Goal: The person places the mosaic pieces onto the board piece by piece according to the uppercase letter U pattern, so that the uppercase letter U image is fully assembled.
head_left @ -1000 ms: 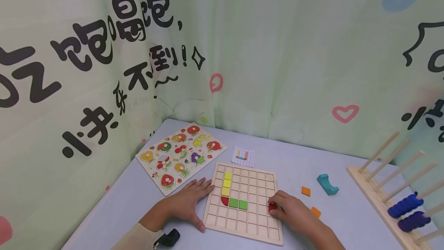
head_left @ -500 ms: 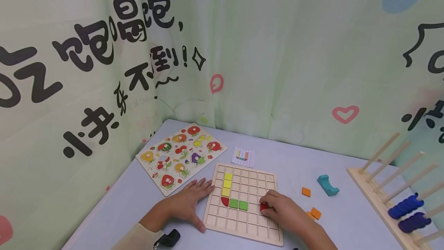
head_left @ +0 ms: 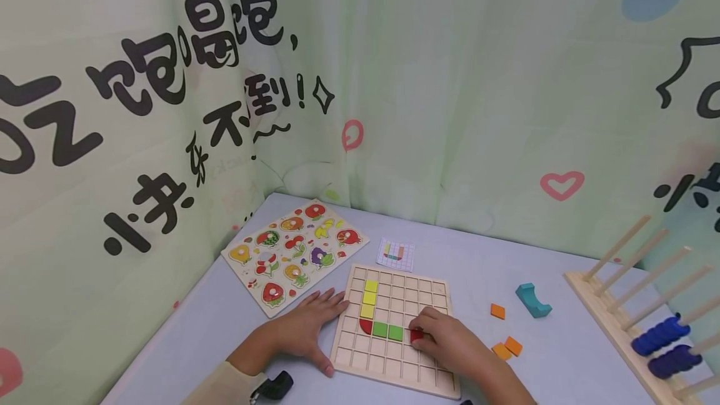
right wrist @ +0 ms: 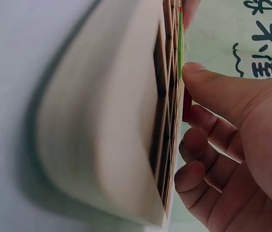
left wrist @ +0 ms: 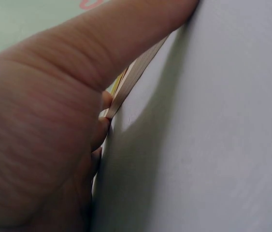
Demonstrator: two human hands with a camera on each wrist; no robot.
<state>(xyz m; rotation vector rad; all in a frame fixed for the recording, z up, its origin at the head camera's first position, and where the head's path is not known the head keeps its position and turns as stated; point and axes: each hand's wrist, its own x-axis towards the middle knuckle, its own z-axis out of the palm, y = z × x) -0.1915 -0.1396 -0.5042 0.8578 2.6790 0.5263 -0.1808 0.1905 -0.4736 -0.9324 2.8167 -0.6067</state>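
Note:
My right hand [head_left: 444, 339] pinches a small red tile [head_left: 416, 335] between thumb and fingers, close over the wooden grid board [head_left: 388, 361]. In the right wrist view the red tile [right wrist: 187, 104] shows edge-on at the thumb tip, beside the board's face. My left hand [head_left: 304, 330] lies flat with spread fingers, its fingertips and thumb at the board's left edge. On the grid, several yellow tiles [head_left: 369, 298] form a column above a rounded red tile [head_left: 365, 326]. Two green tiles [head_left: 387, 330] follow to its right, just left of the held tile.
Behind the board lies a pattern card [head_left: 395, 255]. A fruit puzzle board [head_left: 295, 255] sits at the back left. To the right are orange tiles [head_left: 497, 311], a teal arch block [head_left: 533, 300] and a wooden peg rack [head_left: 619, 317] with blue and purple pieces.
My right hand has slid left across the board with the red tile, from its right edge to near the green tiles. More orange tiles are uncovered. My left hand stays put.

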